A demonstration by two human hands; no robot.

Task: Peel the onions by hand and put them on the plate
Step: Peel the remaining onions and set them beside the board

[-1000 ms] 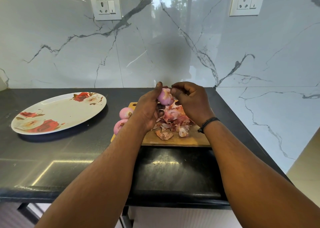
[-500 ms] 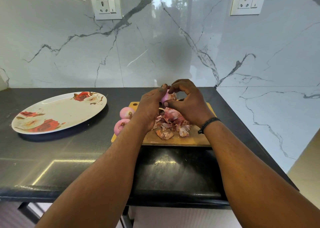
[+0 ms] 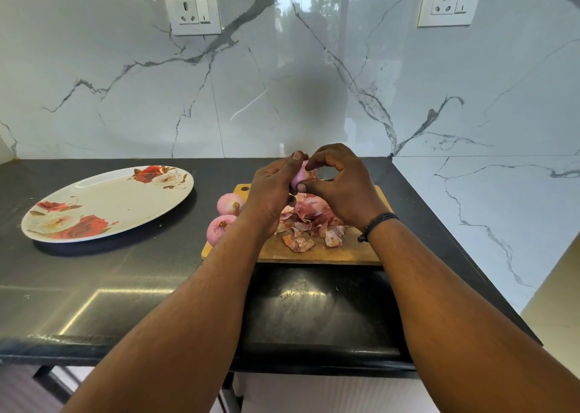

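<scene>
I am holding an onion (image 3: 298,175) up above the board (image 3: 317,251), both hands working on it. My left hand (image 3: 270,192) is grasping it from the left, thumb lying over its top. My right hand (image 3: 340,189) is pinching it from the right, its fingers (image 3: 317,161) curling in at the top and the thumb pressing low on its side. A pile of skins (image 3: 309,222) is lying on the board just below my fingers. Two peeled onions (image 3: 226,214) are resting at the board's left edge, just left of my left wrist, one nearer me than the other. The plate (image 3: 106,203) is sitting on the tabletop (image 3: 110,274) well to the left of my fingers, with no onion on it.
</scene>
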